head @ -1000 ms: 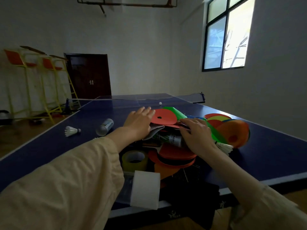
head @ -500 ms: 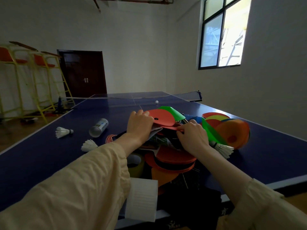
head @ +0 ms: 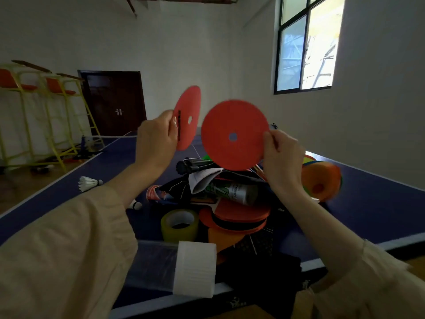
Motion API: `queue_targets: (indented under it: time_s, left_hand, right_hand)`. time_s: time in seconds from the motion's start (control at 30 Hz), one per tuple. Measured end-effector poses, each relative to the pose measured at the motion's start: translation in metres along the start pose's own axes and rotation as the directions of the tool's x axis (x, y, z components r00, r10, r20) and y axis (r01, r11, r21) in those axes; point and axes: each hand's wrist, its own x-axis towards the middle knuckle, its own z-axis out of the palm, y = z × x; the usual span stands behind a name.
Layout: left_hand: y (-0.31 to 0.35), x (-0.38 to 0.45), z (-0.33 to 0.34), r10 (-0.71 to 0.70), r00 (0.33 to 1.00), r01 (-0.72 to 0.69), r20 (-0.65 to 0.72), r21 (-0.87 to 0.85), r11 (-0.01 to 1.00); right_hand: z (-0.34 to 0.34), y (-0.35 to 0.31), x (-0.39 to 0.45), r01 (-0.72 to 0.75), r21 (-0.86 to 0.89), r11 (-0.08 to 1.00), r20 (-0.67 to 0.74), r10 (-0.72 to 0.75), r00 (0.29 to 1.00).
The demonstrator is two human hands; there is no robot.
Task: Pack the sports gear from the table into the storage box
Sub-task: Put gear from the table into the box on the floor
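Two hands now raised off the pile, left hand (head: 156, 141) pinching red disc (head: 187, 117), right hand (head: 281, 157) pinching second red disc (head: 234, 134)

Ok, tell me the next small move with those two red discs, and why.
Probably bring the left hand's red disc flat against the right hand's red disc. The left hand and right hand each pinch one by its rim, apart, above the pile; stacked, one hand could carry both.

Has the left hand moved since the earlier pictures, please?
Yes. The left hand has risen off the gear pile on the table and now holds a red disc up above it.
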Motion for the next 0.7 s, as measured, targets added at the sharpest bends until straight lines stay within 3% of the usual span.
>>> queue_targets:
  time_s: [0.13, 0.27, 0.5, 0.6, 0.7]
  left_hand:
    - [0.034, -0.002, -0.01, -0.028, 0.999, 0.02, -0.042, -0.164, 0.986]
    - [0.094, -0.02, -0.011, 0.059, 0.998, -0.062, -0.019, -0.336, 0.94]
    - [0.217, -0.099, 0.02, 0.219, 0.959, -0.101, 0.181, -0.505, 0.858]
    - [0.267, -0.155, 0.039, 0.339, 0.884, -0.113, 0.322, -0.556, 0.823]
    - [0.314, -0.219, 0.057, 0.405, 0.774, -0.05, 0.486, -0.591, 0.805]
  right_hand:
    - [-0.041, -0.014, 0.002, -0.135, 0.257, 0.957, -0.039, 0.15, 0.988]
    - [-0.108, -0.017, -0.024, -0.204, 0.311, 0.928, -0.028, 0.224, 0.974]
    - [-0.254, 0.027, -0.131, -0.301, 0.088, 0.95, -0.162, 0.312, 0.936]
    - [-0.311, 0.056, -0.188, -0.404, -0.058, 0.913, -0.216, 0.383, 0.898]
    - [-0.365, 0.094, -0.251, -0.562, -0.276, 0.78, -0.243, 0.509, 0.826]
